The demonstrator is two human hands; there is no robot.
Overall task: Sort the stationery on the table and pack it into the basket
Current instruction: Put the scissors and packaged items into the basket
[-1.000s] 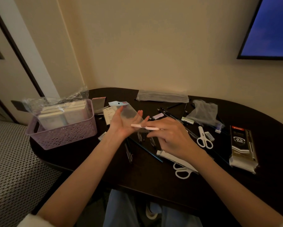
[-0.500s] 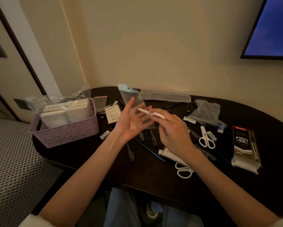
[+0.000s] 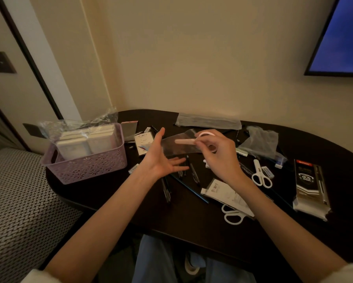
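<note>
Dark and cluttered, the surface (image 3: pixel 192 217) sits against a cream wall, with a screen (image 3: pixel 338 35) high above it on the right. Nearest the person, right of the basket (image 3: pixel 86 166), lie white scissors (image 3: pixel 233 216) under a packet (image 3: pixel 226 196), with pens (image 3: pixel 194 174) between them and the basket.

Half a second ago the clear sleeve (image 3: pixel 177 145) stood upright against the left palm; now it lies level, held well right of the basket and above the surface, and white scissors (image 3: pixel 192 141) look part-way inside it. That suggests the pair is being bagged before it goes in, so packing of this item is close but not done.

The left hand (image 3: pixel 161 160) is palm-up, its fingers (image 3: pixel 176 162) spread wide, thumb raised beside the sleeve's left end; I cannot tell if it touches. The right hand (image 3: pixel 218 154) hovers palm-down, fingers (image 3: pixel 202 139) curled, pinching the scissors and sleeve.

Farther off, the basket holds wrapped white pads (image 3: pixel 86 142).
</note>
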